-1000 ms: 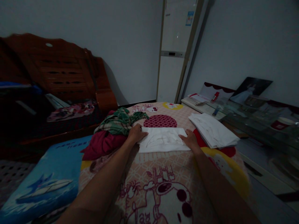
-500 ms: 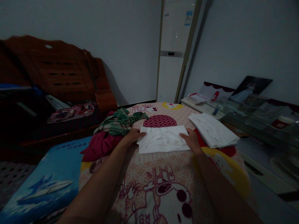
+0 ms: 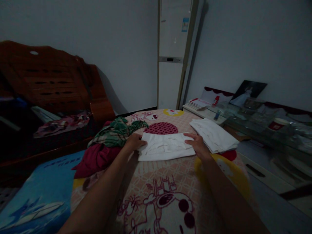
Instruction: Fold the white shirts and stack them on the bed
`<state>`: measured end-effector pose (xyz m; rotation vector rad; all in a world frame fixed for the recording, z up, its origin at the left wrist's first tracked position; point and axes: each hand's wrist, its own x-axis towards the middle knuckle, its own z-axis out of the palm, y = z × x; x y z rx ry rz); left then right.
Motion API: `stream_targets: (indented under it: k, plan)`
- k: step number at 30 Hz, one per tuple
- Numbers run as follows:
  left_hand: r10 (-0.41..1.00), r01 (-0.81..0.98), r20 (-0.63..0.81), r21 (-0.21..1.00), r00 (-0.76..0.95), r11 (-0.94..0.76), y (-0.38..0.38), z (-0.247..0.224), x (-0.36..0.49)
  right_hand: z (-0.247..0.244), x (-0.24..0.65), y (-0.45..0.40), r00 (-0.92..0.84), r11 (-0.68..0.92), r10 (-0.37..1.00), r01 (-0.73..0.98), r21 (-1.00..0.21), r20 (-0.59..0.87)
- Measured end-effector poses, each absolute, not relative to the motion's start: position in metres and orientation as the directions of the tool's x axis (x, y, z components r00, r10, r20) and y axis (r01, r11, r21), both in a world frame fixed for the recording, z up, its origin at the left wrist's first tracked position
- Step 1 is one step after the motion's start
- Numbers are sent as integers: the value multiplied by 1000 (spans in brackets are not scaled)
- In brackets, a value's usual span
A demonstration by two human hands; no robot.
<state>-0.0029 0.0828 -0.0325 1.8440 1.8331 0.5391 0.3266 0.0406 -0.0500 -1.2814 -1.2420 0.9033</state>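
A folded white garment, its exact kind unclear, lies on the pink patterned cloth in front of me. My left hand grips its left edge, thumb on top and the other fingers mostly hidden. At the opposite edge, my right hand pinches the fabric in the same way. Just right of that hand sits a flat pile of folded white clothing. Crumpled green plaid cloth and maroon cloth are heaped beside my left hand.
A wooden bench stands at the left, with a blue printed board or mat below it. To the right is a glass-topped cabinet carrying a paper cup and a photo. A tall white air conditioner fills the corner.
The whole view has shifted a little, so most things appear further left. Both hands keep hold of the white garment, and its right side looks slightly raised.
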Motion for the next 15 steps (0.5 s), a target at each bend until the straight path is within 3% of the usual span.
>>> stream_targets:
  k: [6,13,15]
  plan:
    - [986,931,151,346,68,-117,113,18,64,-26,353,34,487,230,808,259,-938,332]
    - [979,812,139,548,147,-199,159,47,164,-18,391,28,744,201,476,427,-882,469]
    - [964,758,222,601,147,-254,168,52,191,-15,395,25,760,182,406,477,-860,508]
